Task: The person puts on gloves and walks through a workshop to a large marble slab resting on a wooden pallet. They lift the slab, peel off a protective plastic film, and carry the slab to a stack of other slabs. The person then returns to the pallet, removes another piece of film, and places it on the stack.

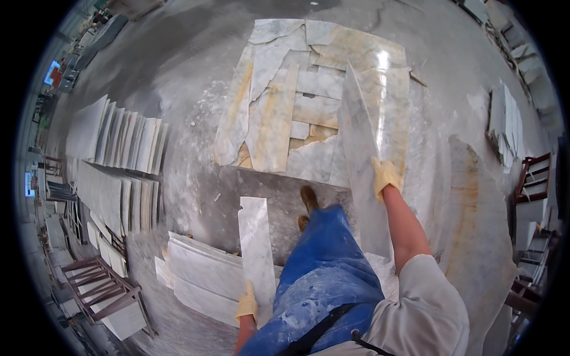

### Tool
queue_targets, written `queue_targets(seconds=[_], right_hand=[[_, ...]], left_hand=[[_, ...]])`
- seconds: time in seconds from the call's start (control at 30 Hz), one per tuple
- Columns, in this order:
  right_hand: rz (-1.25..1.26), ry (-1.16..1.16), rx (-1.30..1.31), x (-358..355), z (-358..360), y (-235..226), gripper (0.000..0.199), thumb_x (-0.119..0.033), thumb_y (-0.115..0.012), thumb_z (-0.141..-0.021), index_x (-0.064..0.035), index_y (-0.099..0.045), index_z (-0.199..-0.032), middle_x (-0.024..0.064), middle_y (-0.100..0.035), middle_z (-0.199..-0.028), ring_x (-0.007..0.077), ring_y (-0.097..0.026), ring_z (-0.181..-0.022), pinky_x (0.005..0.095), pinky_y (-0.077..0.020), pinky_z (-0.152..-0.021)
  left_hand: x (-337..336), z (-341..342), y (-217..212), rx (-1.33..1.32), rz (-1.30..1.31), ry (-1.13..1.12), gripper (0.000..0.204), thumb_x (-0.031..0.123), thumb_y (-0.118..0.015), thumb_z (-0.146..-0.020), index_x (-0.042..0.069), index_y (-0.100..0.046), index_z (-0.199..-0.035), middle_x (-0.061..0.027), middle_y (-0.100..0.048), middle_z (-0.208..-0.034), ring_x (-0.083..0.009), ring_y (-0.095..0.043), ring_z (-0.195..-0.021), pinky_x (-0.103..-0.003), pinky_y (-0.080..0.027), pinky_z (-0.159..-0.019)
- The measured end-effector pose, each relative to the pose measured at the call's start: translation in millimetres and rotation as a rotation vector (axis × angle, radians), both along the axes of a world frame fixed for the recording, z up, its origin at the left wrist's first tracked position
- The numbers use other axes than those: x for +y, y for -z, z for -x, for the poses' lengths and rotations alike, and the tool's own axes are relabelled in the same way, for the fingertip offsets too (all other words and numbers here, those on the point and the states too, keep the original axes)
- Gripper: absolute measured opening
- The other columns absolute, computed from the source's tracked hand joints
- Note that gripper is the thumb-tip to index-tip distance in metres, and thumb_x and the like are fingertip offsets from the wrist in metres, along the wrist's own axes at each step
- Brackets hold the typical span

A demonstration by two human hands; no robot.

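Blue, dust-streaked work trousers (323, 279) fill the lower middle, with a brown boot (309, 197) stepping onto the grey concrete floor (196, 178). At the lower left, the left hand (247, 305) in a yellow glove closes around the bottom edge of a narrow white marble strip (256, 249), which stands upright on its end beside the left leg. Higher on the right, the right hand (385, 175), also in a yellow glove, grips the edge of a long, grey-veined white marble slab (362, 160) held on edge and leaning away over the floor. Just beyond it lies a patchwork of flat white and amber marble pieces (297, 113) fitted together on the floor. Rows of white marble tiles (119, 142) stand on edge at the left, above a dark red metal rack (101, 285).
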State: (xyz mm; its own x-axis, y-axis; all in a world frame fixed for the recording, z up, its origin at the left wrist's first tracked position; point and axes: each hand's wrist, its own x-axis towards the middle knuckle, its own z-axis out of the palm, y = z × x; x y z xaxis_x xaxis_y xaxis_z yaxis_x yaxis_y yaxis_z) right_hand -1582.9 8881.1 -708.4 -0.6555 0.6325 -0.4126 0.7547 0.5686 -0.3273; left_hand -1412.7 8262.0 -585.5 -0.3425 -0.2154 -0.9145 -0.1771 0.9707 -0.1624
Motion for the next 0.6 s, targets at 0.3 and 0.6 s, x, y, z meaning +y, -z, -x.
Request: queue_targets(seconds=[0.3, 0.6], right_hand=[[0.104, 0.138, 0.048, 26, 321, 188, 0.057, -0.050, -0.056, -0.101, 0.0041, -0.070, -0.114, 0.0286, -0.072, -0.104, 0.0445, -0.068, -0.100, 0.0508, -0.0515, -0.086], [0.026, 0.090, -0.204, -17, 500, 365, 0.047, -0.039, -0.056, -0.096, 0.0031, -0.075, -0.105, 0.0315, -0.071, -0.110, 0.0472, -0.067, -0.110, 0.0538, -0.0539, -0.091]], left_hand=[[12, 215, 98, 0.137, -0.037, -0.067, 0.047, 0.031, -0.041, -0.108, 0.018, -0.047, -0.153, -0.0302, -0.066, -0.121, -0.0426, -0.067, -0.111, -0.050, -0.050, -0.097], [11, 365, 177, -0.036, 0.053, -0.224, 0.049, 0.032, -0.044, -0.103, 0.011, -0.049, -0.147, -0.0294, -0.067, -0.112, -0.0421, -0.068, -0.103, -0.051, -0.052, -0.091]])
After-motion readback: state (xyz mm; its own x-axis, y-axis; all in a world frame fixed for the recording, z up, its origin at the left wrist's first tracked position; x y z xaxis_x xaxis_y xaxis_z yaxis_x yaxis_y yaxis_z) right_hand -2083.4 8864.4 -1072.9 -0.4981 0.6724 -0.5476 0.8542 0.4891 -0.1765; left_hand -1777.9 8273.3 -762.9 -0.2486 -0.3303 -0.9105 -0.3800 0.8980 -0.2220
